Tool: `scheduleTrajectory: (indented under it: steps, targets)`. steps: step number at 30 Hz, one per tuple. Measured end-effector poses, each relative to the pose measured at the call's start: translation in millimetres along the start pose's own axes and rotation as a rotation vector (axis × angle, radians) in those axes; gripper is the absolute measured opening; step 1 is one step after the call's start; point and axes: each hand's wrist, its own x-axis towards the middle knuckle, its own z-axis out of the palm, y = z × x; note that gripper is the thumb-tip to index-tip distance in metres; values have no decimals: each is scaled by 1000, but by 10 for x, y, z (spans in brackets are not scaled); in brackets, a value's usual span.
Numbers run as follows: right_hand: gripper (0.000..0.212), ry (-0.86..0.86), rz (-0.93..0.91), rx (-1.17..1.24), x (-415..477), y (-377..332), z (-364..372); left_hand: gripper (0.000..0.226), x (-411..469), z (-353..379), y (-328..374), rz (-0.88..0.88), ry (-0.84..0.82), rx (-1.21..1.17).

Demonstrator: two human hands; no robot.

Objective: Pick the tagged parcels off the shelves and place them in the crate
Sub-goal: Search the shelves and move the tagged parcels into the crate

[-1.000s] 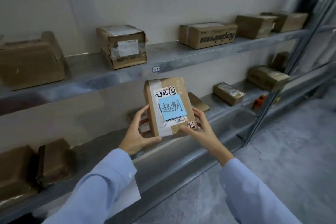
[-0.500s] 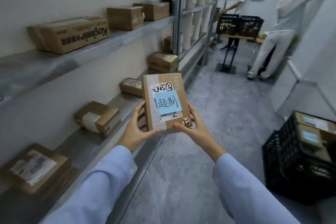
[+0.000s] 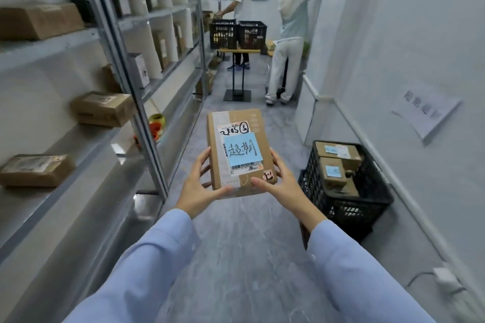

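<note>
**Tagged parcel held in both hands above the aisle floor**

The flat brown rectangular cardboard parcel (image 3: 223, 173) shows its broad face to the camera. A square pale-blue paper note (image 3: 242, 151) with dark handwritten characters sits in the middle of that face. It overlaps a white printed shipping label (image 3: 233, 128) that carries black marker digits and, below the note, a barcode strip. The writing reads upside down from the wearer's side.

The parcel's long axis runs straight away from the person, along the aisle. Its far short end is raised a little and its near short end is held in the grip.

The left-hand grip (image 3: 199, 186) clamps the near left corner, thumb lying on the top face and fingers curled along the left edge. The right-hand grip (image 3: 283, 183) clamps the near right corner the same way, thumb on the face and fingers round the right edge. Both wrists come out of light-blue shirt sleeves (image 3: 354, 270).

The parcel hangs in the air over the grey concrete floor (image 3: 236, 244), touching nothing but the two hands. The black plastic lattice crate (image 3: 341, 207) stands on the floor just right of the right-hand grip and lower, against the white wall. Two brown boxes (image 3: 338, 151) with blue notes lie inside it. Grey metal shelves (image 3: 78, 144) with more cardboard boxes run along the left of the left-hand grip.
</note>
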Motion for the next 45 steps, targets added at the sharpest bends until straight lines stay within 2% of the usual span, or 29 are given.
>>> scheduleTrajectory:
  steps: [8,13,22,26,29,36,45]
  targets:
    - [94,164,71,-9,223,486,-1242,105,865,1290,-28,-20,-183,-32]
    - [94,225,146,20,466,912,-1840,105,1412,1979,-173,-35,-277,-23]
    - [89,287,227,-5,1437,1613,-2914,105,2768,3128,-615,-83,-401,-43]
    - [108,320,292,-8,1894,1861,-3320,106,3367,3562,-787,-133,-448,-49]
    - [113,360,304,-77,2145,2040,-3594,105,3716,3883,-907,-148,-480,-32]
    - [107,415,353,-149,2409,2599,-4111,100,4106,4587,-1234,-236,-552,-28]
    - [104,437,417,-149,2546,3439,-4761,94,4302,5403,-1657,-376,-532,-20]
